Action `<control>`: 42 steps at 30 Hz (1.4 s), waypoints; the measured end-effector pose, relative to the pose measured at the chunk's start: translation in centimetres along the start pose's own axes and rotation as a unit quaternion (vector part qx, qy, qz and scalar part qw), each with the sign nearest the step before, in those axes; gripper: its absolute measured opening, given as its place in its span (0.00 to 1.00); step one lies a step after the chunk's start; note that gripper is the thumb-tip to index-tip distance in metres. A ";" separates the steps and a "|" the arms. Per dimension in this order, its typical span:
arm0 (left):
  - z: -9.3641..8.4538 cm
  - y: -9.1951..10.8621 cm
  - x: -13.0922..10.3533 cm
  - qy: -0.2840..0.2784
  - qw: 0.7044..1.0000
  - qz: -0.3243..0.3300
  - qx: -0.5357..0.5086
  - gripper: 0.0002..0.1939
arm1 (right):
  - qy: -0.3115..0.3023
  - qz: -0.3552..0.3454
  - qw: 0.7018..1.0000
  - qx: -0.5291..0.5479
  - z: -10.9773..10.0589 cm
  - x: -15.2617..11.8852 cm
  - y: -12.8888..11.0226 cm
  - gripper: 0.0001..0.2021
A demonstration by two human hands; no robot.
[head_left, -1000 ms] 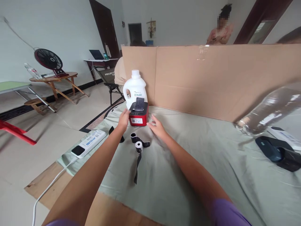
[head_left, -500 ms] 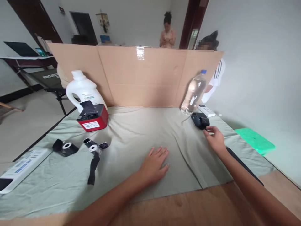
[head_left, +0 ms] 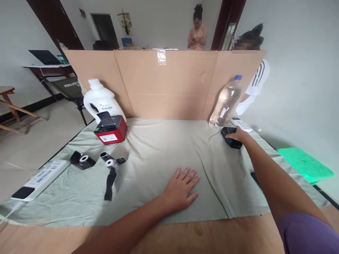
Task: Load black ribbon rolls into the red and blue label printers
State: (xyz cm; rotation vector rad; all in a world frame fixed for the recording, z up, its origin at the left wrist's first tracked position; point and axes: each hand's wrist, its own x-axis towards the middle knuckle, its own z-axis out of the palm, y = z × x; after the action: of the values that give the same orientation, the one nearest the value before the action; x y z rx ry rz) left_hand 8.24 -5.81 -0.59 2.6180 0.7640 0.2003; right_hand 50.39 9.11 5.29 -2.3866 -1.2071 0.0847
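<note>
My left hand (head_left: pixel 181 190) lies flat on the cloth near the front edge, fingers spread, holding nothing. On the right, my right hand (head_left: pixel 240 134) grips a small black box-shaped device (head_left: pixel 233 142) from above. The thumb reaches across its top, while the other fingers are mostly hidden. The device rests on the cloth in front of a clear bottle (head_left: pixel 227 102) with a blue cap. Behind my hand lies a white power strip (head_left: pixel 242 124), partly covered. A dark flat object (head_left: pixel 256 180) shows beside my right forearm.
A red and black device with raised lid (head_left: pixel 112 132) stands before a white jug (head_left: pixel 102 98). Paper rolls with black strips (head_left: pixel 85 161) (head_left: pixel 110 164) lie at left, near another power strip (head_left: pixel 42 180). A cardboard screen (head_left: pixel 169 81) closes the back. Two people are beyond it.
My right hand has moved from the near edge of the black device onto its top and gripped it. My left hand stays flat, fingers spread wider. The view has shifted slightly left.
</note>
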 end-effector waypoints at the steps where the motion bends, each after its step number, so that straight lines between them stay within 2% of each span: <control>1: 0.0 0.0 0.0 0.002 1.000 0.000 -0.002 0.32 | -0.019 0.006 1.000 -0.008 -0.2 -0.3 -0.3 0.40; 3: 0.2 0.1 -0.1 0.008 1.000 0.002 -0.010 0.32 | -0.063 0.027 0.997 -0.047 -0.8 -1.9 -1.7 0.39; 6: 0.5 0.1 -0.2 0.027 0.999 0.010 -0.042 0.32 | -0.084 0.002 0.993 -0.087 -1.6 -6.3 -5.9 0.40; 8: 0.4 -0.2 -0.1 0.080 0.991 -0.015 -0.106 0.32 | -0.094 -0.035 0.991 -0.084 -1.7 -10.3 -9.5 0.41; 9: 0.2 -0.6 0.0 0.129 0.978 -0.049 -0.158 0.31 | -0.101 -0.056 0.990 -0.077 -1.6 -12.5 -11.4 0.40; 10: -0.1 -1.1 0.1 0.191 0.953 -0.092 -0.216 0.30 | -0.109 -0.080 0.989 -0.067 -1.4 -14.8 -13.3 0.40; 12: -1.3 -2.5 0.1 0.311 0.878 -0.168 -0.323 0.29 | -0.121 -0.129 0.983 -0.042 -0.9 -19.4 -17.0 0.39; 13: -2.0 -3.5 0.0 0.351 0.845 -0.186 -0.357 0.29 | -0.133 -0.143 0.980 -0.032 -0.6 -21.6 -18.6 0.40; 14: -2.8 -4.5 -0.2 0.373 0.827 -0.190 -0.375 0.28 | -0.148 -0.149 0.977 -0.026 -0.2 -23.5 -20.1 0.40; 16: -4.2 -6.7 -1.0 0.378 0.830 -0.185 -0.368 0.25 | -0.168 -0.151 0.974 -0.023 0.6 -26.7 -22.6 0.38; 19: -5.3 -9.6 -2.6 0.358 0.853 -0.198 -0.323 0.23 | -0.168 -0.145 0.974 -0.039 2.2 -29.4 -24.9 0.38; 23: -5.0 -11.7 -3.6 0.355 0.863 -0.198 -0.300 0.23 | -0.121 -0.148 0.980 -0.050 4.4 -30.6 -26.0 0.39; 27: -4.6 -12.0 -3.3 0.339 0.875 -0.188 -0.289 0.26 | -0.096 -0.140 0.983 -0.063 5.8 -31.1 -25.7 0.39; 30: -4.6 -11.8 -3.1 0.323 0.885 -0.206 -0.263 0.26 | -0.147 -0.124 0.980 -0.054 6.0 -30.7 -24.8 0.45; 32: -4.6 -11.6 -3.2 0.321 0.889 -0.222 -0.238 0.24 | -0.202 -0.130 0.970 -0.024 5.8 -29.5 -23.8 0.52; 34: -4.6 -11.5 -3.2 0.318 0.894 -0.229 -0.217 0.23 | -0.232 -0.147 0.961 0.022 5.8 -27.7 -22.5 0.57; 36: -4.6 -11.5 -3.3 0.312 0.900 -0.228 -0.202 0.23 | -0.217 -0.156 0.961 0.075 6.4 -25.7 -21.2 0.53; 38: -4.4 -11.6 -3.3 0.305 0.906 -0.224 -0.188 0.25 | -0.173 -0.156 0.963 0.136 7.7 -24.1 -20.2 0.43; 42: -4.2 -11.6 -3.3 0.290 0.917 -0.227 -0.154 0.26 | -0.100 -0.194 0.942 0.255 10.7 -23.5 -18.8 0.29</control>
State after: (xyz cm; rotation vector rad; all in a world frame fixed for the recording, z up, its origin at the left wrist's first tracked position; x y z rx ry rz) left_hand -1.14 2.75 -1.72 2.0118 1.3800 0.9015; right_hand 19.17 4.39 0.33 -1.6954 -1.5089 0.4623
